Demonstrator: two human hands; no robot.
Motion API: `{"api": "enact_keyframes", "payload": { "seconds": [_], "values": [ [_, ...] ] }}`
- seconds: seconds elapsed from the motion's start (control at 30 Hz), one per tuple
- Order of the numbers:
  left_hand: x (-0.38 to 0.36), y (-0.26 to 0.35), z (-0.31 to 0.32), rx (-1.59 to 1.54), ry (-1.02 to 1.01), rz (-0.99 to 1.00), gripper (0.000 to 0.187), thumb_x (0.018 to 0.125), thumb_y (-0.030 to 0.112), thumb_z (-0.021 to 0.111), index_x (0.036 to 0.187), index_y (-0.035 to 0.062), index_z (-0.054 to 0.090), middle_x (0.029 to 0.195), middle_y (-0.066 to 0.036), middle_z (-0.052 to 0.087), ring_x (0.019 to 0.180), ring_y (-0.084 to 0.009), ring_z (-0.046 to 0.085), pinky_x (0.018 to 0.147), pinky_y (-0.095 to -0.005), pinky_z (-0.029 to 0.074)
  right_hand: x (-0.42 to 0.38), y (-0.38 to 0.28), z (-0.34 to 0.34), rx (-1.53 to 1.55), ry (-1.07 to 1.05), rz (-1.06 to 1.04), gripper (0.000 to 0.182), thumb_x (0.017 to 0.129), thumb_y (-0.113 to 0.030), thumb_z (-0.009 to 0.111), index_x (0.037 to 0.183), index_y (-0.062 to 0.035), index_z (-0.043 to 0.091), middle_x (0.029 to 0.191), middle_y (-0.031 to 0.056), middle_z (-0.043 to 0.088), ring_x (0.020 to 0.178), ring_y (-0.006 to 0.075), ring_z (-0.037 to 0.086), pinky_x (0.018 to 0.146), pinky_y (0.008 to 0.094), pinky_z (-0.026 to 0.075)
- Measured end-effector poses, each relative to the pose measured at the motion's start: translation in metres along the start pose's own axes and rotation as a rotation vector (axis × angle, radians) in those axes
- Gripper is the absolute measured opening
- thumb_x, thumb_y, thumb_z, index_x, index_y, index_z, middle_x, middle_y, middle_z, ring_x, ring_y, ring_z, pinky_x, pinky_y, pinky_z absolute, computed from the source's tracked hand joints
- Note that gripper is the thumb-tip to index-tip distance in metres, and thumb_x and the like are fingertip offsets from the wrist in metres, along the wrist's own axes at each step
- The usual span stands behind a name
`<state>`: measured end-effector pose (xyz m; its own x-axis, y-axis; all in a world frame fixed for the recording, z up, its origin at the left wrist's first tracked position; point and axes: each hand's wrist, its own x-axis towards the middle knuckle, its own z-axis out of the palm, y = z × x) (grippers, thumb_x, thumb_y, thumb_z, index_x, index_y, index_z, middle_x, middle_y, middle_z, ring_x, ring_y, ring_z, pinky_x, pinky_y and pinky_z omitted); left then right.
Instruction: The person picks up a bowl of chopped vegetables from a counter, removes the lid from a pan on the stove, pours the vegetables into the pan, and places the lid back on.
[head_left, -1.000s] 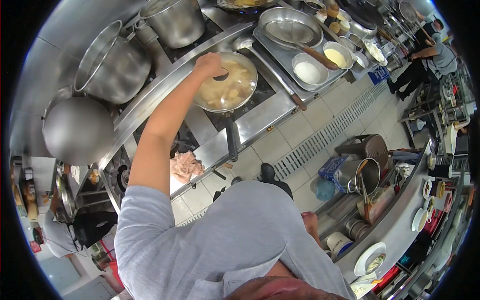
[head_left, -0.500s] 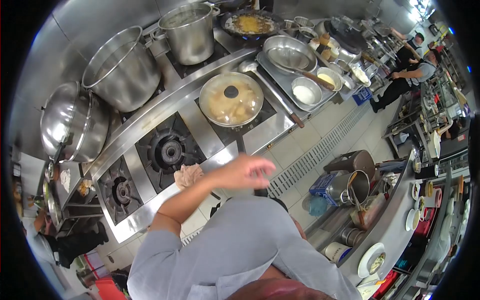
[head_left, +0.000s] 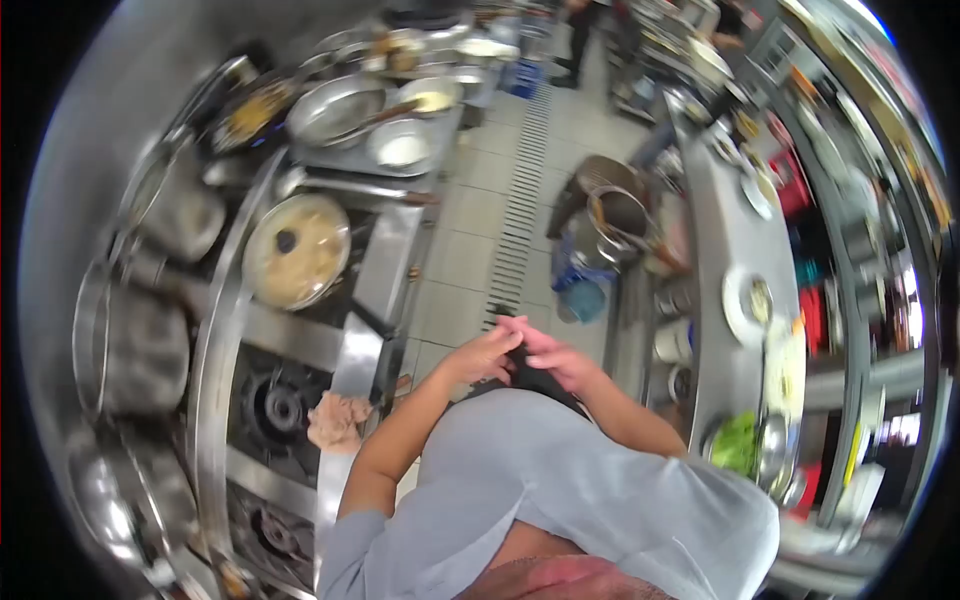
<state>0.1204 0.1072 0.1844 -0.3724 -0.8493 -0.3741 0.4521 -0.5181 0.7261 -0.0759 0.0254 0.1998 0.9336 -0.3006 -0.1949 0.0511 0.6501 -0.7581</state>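
Observation:
In front of my belly, my left hand (head_left: 484, 356) and my right hand (head_left: 558, 360) meet at the fingertips. Both have loosely bent fingers that are somewhat apart, and I see nothing held in either; motion blurs the finer detail. To the left of my left hand lies a crumpled pinkish cloth (head_left: 338, 420) on the front edge of the stove (head_left: 352, 362). Farther forward on the stove sits a pan with a glass lid (head_left: 297, 252), pale brown food showing through it.
Large steel pots (head_left: 145, 350) line the back of the stove. A long-handled ladle (head_left: 365, 187) lies by a tray of bowls (head_left: 402, 147). A floor drain (head_left: 518, 210) runs ahead. On the right, a steel counter (head_left: 712, 375) bears plates (head_left: 742, 305) and green leaves (head_left: 735, 442).
My view has turned to the right, so the stove now lies on my left. My right hand has come into view, and my left hand has met it at the fingertips.

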Motion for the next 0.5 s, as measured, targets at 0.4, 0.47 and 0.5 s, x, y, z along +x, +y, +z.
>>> {"api": "enact_keyframes", "payload": {
  "seconds": [0.4, 0.47, 0.5],
  "values": [
    [0.084, -0.009, 0.004, 0.955, 0.091, -0.092, 0.036, 0.099, 0.03, 0.055, 0.106, -0.0036, 0.066, 0.085, -0.011, 0.071, 0.08, -0.0212, 0.068, 0.075, -0.0349, 0.054, -0.024, 0.008, -0.118, -0.052, 0.213, 0.257, 0.054, 0.095, -0.033, 0.066, 0.14, -0.0087, 0.051, 0.106, 0.0076, 0.07, 0.086, 0.0142, 0.067, 0.077, 0.0303, 0.052],
    [0.088, -0.001, 0.003, 0.61, 0.205, -0.161, 0.03, 0.098, 0.026, 0.058, 0.099, -0.0032, 0.066, 0.081, -0.008, 0.069, 0.071, -0.0172, 0.067, 0.065, -0.0309, 0.055, -0.057, -0.018, -0.161, -0.266, 0.503, 0.37, 0.042, 0.092, -0.033, 0.069, 0.124, -0.0072, 0.062, 0.091, 0.0047, 0.07, 0.076, 0.0123, 0.066, 0.066, 0.0276, 0.051],
    [0.089, -0.002, 0.002, 0.693, 0.291, -0.143, 0.03, 0.097, 0.027, 0.059, 0.098, -0.003, 0.066, 0.08, -0.008, 0.069, 0.069, -0.0175, 0.067, 0.064, -0.0316, 0.054, -0.072, -0.017, -0.198, -0.341, 0.614, 0.37, 0.036, 0.091, -0.033, 0.07, 0.116, -0.0067, 0.066, 0.086, 0.0038, 0.07, 0.073, 0.0124, 0.066, 0.062, 0.0268, 0.05]
  ]
}}
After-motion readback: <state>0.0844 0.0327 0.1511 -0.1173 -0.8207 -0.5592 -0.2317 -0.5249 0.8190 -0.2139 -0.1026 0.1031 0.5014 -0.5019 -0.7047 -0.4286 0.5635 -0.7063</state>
